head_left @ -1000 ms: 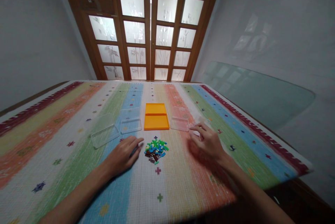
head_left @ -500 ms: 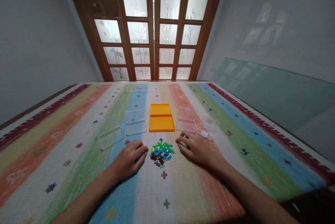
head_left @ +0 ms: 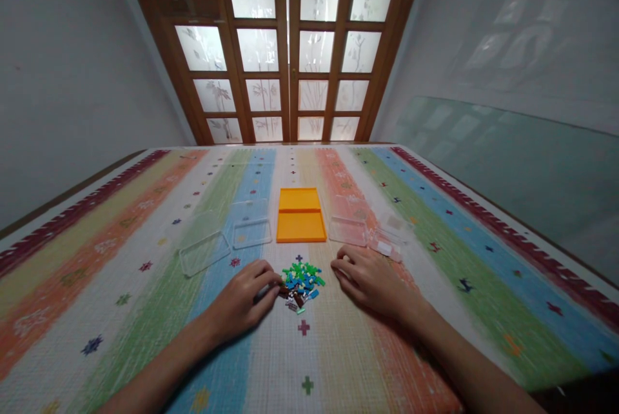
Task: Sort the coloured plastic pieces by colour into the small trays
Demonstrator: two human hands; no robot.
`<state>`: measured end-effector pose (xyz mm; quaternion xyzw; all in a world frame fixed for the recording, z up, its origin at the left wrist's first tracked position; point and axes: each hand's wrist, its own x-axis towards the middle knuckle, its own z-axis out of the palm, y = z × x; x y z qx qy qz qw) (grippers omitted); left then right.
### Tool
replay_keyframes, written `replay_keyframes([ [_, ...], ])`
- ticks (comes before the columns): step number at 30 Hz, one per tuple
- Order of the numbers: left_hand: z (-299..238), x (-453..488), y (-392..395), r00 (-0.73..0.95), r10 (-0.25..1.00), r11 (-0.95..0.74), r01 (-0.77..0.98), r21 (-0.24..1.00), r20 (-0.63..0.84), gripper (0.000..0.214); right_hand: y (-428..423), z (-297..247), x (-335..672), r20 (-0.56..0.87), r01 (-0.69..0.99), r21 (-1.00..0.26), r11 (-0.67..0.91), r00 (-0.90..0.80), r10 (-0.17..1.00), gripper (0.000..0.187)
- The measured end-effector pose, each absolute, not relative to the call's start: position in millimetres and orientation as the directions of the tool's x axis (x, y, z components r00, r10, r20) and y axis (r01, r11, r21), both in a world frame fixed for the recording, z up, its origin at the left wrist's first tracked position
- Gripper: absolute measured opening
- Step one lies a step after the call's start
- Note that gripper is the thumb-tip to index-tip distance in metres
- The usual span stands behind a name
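Note:
A small heap of tiny building bricks (head_left: 300,282), green, blue, brown and white, lies on the striped tablecloth (head_left: 145,311) in front of me. My left hand (head_left: 240,301) rests just left of the heap, fingers loosely curled, fingertips touching its edge. My right hand (head_left: 371,278) lies flat just right of the heap, fingers together and empty. Behind the heap stands an open orange box (head_left: 300,223).
Two clear plastic boxes (head_left: 204,247) (head_left: 251,228) lie left of the orange box. Another clear box (head_left: 348,228) and a small clear one (head_left: 387,243) lie to its right. A wooden glazed door (head_left: 290,46) closes the far side. The table's edge runs along the right.
My right hand came back from the small clear box at the right and settled beside the brick heap. My left hand crept closer to the heap. The view shifted slightly.

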<state>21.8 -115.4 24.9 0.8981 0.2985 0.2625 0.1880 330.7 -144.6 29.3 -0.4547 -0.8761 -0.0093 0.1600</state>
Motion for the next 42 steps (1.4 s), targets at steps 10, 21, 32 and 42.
replay_keyframes([
  [10,29.1,19.0,-115.2,0.647,0.683,-0.715,0.498,0.491,0.338,0.013,-144.9,30.0,329.4,0.302,0.801,-0.134,0.584,-0.528,0.794,0.019],
  [21,23.2,19.8,-115.4,0.669,0.653,-0.741,0.468,0.482,0.355,0.019,-144.8,28.2,330.0,0.267,0.808,-0.142,0.572,-0.525,0.808,0.019],
  [32,24.6,19.1,-115.8,0.655,0.685,-0.706,0.489,0.512,0.319,0.012,-144.8,27.9,330.0,0.268,0.807,-0.147,0.572,-0.525,0.808,0.020],
  [42,23.3,21.4,-117.0,0.661,0.673,-0.708,0.446,0.547,0.333,0.017,-145.5,29.1,329.6,0.260,0.810,-0.144,0.569,-0.523,0.811,0.018],
])
